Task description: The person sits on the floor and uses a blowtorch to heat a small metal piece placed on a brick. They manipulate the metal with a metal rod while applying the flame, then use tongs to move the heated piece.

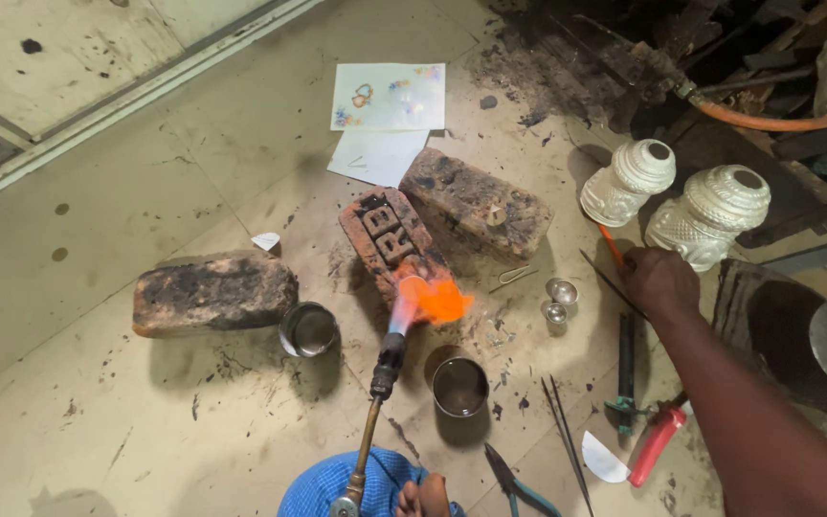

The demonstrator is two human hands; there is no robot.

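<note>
Stained concrete floor (126, 421) carries three scorched bricks; the middle brick (390, 235) is licked by the orange flame of a torch (380, 383) lying on the floor. Right hand (660, 280), grip pinched on a thin orange-tipped rod (610, 247), reaches beside two white ornate vessels (667, 201). Left hand (423, 498) barely shows near the torch's base; its grip cannot be told. Two steel cups (459, 386) flank the torch.

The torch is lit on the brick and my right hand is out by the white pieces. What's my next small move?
Probably draw the right hand back toward the flame with the thin rod it seems to pinch. The torch is burning against the middle brick unattended by that hand, which is off beside the white ornate pieces.
</note>
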